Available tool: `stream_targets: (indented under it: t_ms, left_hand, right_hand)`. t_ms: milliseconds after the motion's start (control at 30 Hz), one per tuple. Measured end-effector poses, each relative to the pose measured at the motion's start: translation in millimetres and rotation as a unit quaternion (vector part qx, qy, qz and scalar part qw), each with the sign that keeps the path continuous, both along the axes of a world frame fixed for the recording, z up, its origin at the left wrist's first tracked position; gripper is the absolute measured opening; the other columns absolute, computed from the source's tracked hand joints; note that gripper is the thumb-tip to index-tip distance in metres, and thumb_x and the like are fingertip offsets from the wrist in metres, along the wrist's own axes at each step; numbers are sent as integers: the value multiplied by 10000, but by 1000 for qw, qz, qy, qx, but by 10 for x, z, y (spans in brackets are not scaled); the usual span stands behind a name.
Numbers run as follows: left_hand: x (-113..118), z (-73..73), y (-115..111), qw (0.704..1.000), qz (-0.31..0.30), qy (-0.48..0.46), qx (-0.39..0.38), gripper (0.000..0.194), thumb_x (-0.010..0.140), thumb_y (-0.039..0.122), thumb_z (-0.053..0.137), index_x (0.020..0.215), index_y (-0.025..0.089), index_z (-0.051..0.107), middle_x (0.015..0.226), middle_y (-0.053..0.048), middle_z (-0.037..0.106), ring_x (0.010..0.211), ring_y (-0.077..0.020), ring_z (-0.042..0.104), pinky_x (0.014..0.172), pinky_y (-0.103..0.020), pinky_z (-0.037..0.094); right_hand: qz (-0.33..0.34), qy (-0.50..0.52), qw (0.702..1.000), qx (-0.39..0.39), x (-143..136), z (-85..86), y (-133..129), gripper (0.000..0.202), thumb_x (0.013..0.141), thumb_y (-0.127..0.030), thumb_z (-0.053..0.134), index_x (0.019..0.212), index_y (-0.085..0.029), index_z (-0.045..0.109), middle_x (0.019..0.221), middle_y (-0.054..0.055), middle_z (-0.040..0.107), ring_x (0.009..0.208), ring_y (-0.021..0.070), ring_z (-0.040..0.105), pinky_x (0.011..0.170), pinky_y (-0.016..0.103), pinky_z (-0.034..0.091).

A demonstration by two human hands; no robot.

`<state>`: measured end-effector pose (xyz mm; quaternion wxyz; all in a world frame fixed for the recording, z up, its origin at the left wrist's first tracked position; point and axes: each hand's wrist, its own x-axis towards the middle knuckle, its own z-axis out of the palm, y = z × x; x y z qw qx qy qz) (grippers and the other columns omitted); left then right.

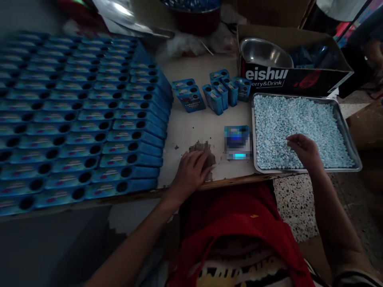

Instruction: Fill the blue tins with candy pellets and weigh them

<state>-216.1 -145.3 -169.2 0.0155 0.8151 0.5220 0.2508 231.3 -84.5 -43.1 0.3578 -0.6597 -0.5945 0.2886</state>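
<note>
My left hand (191, 169) lies on the worn patch of the table near its front edge, fingers stretched out and holding nothing. Over the metal tray (255, 159), which is full of small pale blue and white candies (287, 119), hovers my right hand (303, 149). Its fingertips are pinched together; what they hold, if anything, is too small to tell. Between the hands sits a small digital scale (237, 156) with a lit display, with a blue box (236, 136) on it, partly blurred out. Several small blue boxes (191, 99) stand behind on the table.
Rows of blue boxes (101, 103) fill the left side of the table. At the back right is a black carton (302, 81) with a metal bowl (266, 52) inside. A dark red bowl (196, 20) stands at the back, beside clear plastic (167, 48).
</note>
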Motion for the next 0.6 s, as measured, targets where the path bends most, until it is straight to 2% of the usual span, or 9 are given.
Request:
stream_targets:
  t_ms: [67,133,200,267,333,400,500,600]
  left_hand:
    - [-5,7,9,1000,2,12,16,525,1083,416,631,1523,130,609,1401,-233,698,1330,-395,648,1219,-607,489]
    - [-7,17,21,999,1,20,34,507,1069,405,663,1502,146,617,1373,-216,714,1304,-378,668,1211,-584,506]
    - [-9,21,27,999,0,26,43,474,1060,395,682,1476,171,635,1330,-191,734,1273,-358,689,1201,-561,523]
    - [-14,20,23,999,3,26,42,438,1055,392,692,1438,182,661,1295,-178,749,1243,-346,705,1178,-544,548]
    - [-21,32,8,999,6,23,41,400,1049,385,703,1393,183,690,1283,-175,758,1225,-340,717,1151,-529,572]
    - [-10,92,-2,999,-3,13,51,329,1048,347,705,1343,200,712,1256,-152,774,1198,-321,734,1141,-510,584]
    - [117,336,57,995,-9,-22,101,298,1043,270,713,1337,222,691,1244,-119,787,1193,-288,745,1139,-470,586]
    - [439,737,285,989,12,-62,136,455,1032,277,738,1460,201,604,1338,-144,763,1293,-294,709,1169,-461,563]
  right_hand:
    - [18,12,1000,-14,-2,47,27,288,839,-430,804,1013,-201,819,838,21,737,760,169,576,740,329,428]
    - [40,84,995,-39,-110,125,68,298,835,-443,810,1007,-200,808,825,22,732,734,162,564,699,315,413]
    - [81,164,982,-52,-327,226,130,289,853,-447,801,1016,-208,789,832,21,729,734,160,579,683,302,421]
    - [149,200,968,-40,-623,326,219,263,893,-440,775,1030,-215,774,841,18,725,749,160,603,698,298,447]
    - [221,171,960,-8,-936,394,333,227,936,-408,731,1039,-210,772,856,21,733,768,163,626,727,299,471]
    - [269,95,958,26,-1201,411,454,179,961,-330,681,1029,-199,783,864,30,748,782,169,648,750,300,478]
    - [301,-19,952,55,-1408,376,592,170,928,-203,654,1000,-191,808,887,52,780,812,189,681,787,310,488]
    - [260,-39,960,94,-1370,367,636,211,927,-196,643,1018,-196,833,956,87,811,867,219,713,838,337,513]
